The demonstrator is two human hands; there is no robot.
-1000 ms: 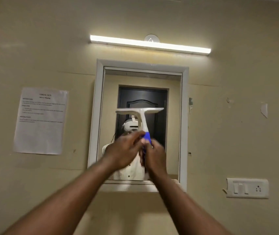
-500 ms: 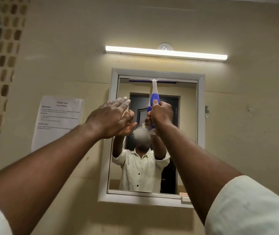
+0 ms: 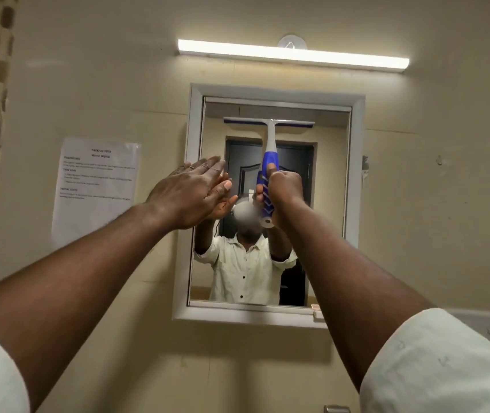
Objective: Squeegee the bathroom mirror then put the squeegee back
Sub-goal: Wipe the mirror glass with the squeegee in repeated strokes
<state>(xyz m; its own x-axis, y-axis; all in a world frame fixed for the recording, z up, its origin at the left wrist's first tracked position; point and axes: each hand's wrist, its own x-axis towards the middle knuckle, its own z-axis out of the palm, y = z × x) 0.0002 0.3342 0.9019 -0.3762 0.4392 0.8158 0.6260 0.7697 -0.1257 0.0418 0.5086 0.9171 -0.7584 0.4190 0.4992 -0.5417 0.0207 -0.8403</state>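
Nearest to me are the two bare forearms reaching up, pale sleeves bunched at the elbows. The left hand [image 3: 191,193] is open and flat, fingers straight and together, raised by the left edge of the mirror [image 3: 327,204]; whether the palm actually rests on the glass or frame I can't tell from here. It holds nothing.

The right hand [image 3: 282,189] is closed in a fist around the blue lower part of the squeegee [image 3: 269,162], thumb laid up along the handle. The handle stands nearly upright, and its white neck rises to the crossbar with the blade, which lies level near the top of the glass, just under the upper edge of the frame.

The tool looks like light, stiff plastic, easy for one hand. The ribbed blue sleeve is the place to hold it: it looks rubbery and should not slip, even wet. Only the thin blade edge is soft, so I'd judge it wants even pressure along its length and a steady pull downward, or it will skip and leave streaks. The glass is the fragile thing here, so press firmly but not hard.

Beyond, a strip light [image 3: 293,56] glows above the mirror, and a printed sheet [image 3: 97,186] is stuck to the wall at the left.
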